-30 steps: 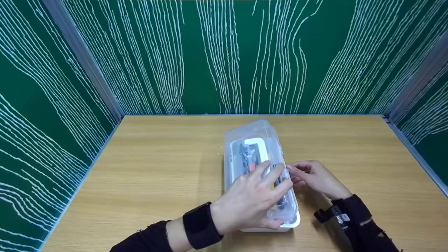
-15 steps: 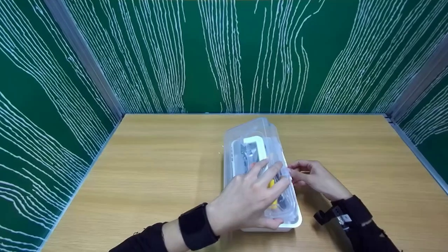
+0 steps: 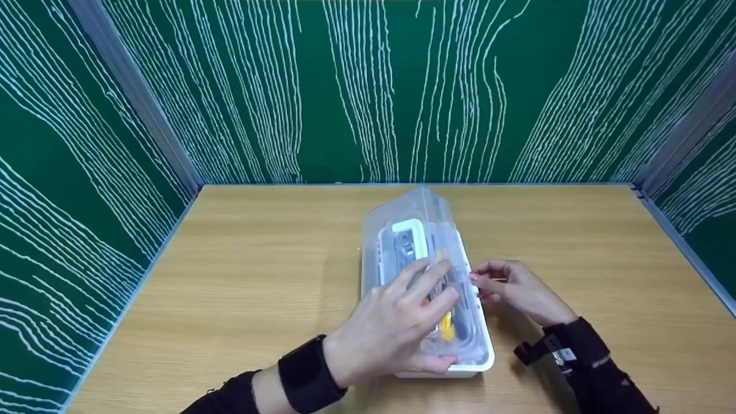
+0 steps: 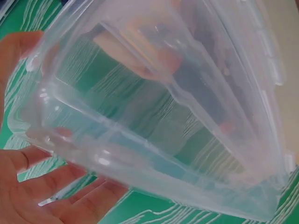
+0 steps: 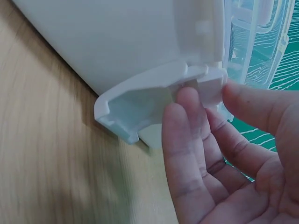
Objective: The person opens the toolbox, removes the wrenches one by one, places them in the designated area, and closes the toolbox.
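A white storage box (image 3: 487, 361) with a clear plastic lid (image 3: 394, 206) stands on the table. My left hand (image 3: 391, 325) spreads over the lid and holds it, thumb at the near end. The left wrist view shows the fingers (image 4: 65, 186) along one side of the lid, which stands tilted. At the box's right side my right hand (image 3: 520, 290) pinches a white latch (image 5: 145, 105), which swings outward from the wall. Through the lid show a white handle (image 3: 422, 236) and a yellow item (image 3: 447, 328); their details are blurred.
The wooden table (image 3: 270, 276) extends on both sides of the box. Green panels with white wavy lines (image 3: 328, 92) enclose its back and sides, joined by grey metal posts (image 3: 138, 98).
My left hand has moved left, and the lid has shifted and tilted left with it, showing more of the box's right rim. My right hand has stayed almost in place at the latch.
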`<state>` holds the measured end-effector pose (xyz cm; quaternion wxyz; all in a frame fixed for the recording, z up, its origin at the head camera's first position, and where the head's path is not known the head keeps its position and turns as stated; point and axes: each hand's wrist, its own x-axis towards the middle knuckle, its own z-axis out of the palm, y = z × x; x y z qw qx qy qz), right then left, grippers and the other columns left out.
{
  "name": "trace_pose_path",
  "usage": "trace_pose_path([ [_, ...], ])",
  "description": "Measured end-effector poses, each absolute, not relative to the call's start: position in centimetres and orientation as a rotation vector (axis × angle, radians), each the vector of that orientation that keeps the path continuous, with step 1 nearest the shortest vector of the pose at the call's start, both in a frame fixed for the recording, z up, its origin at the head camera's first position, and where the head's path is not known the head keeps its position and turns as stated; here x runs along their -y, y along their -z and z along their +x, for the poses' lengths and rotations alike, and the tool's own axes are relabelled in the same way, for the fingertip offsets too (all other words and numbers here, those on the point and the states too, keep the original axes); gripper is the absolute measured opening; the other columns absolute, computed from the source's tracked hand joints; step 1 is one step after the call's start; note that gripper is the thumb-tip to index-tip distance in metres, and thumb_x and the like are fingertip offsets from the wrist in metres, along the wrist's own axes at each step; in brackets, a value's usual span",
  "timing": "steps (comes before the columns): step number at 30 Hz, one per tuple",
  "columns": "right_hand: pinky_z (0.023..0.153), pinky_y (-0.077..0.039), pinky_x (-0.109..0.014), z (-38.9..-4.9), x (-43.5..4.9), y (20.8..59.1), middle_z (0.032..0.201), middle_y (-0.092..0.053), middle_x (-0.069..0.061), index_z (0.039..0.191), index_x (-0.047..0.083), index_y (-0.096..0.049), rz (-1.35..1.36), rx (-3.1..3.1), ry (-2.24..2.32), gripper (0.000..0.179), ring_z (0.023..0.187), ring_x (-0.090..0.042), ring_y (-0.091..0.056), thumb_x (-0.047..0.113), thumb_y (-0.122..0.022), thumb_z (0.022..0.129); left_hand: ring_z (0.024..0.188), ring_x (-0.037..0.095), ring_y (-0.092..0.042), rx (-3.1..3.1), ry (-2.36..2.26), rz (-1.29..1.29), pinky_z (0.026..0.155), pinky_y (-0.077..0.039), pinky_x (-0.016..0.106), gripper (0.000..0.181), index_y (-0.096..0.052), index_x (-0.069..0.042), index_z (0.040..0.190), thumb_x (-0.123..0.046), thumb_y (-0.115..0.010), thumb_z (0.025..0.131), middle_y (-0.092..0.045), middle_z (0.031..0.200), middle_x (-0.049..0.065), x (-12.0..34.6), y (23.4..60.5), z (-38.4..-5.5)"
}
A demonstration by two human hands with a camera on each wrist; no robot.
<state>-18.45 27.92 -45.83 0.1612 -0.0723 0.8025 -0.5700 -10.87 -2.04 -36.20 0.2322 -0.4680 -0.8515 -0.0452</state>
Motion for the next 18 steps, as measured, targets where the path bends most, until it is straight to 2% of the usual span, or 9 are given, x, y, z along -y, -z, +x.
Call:
trace_pose_path([
  [8, 0.083, -0.067, -0.035, -18.4, -28.0, 46.0, 0.110, -0.073, -0.007, 0.131, -0.008, -0.063, -0.218, -2.284, 1.625, 0.043, 0.095, -0.020, -0.073, 0.026, -0.070, 0.106, 0.137, 0.032, -0.062, 2.337, 0.199, -1.271, 0.072, -0.069, 0.035, 0.078, -0.063, -0.017, 0.129, -0.076, -0.079, 0.081, -0.057, 0.158, 0.012, 2.8, 36.2, -10.6],
  [18, 0.079, -0.067, -0.034, -18.4, -27.8, 46.0, 0.105, -0.073, -0.005, 0.131, -0.010, -0.062, -0.200, -2.246, 1.669, 0.041, 0.092, -0.016, -0.073, 0.022, -0.069, 0.106, 0.133, 0.030, -0.064, 2.282, 0.251, -1.242, 0.085, -0.068, 0.039, 0.079, -0.065, -0.014, 0.128, -0.074, -0.081, 0.079, -0.061, 0.154, 0.013, 3.7, 36.3, -10.5],
])
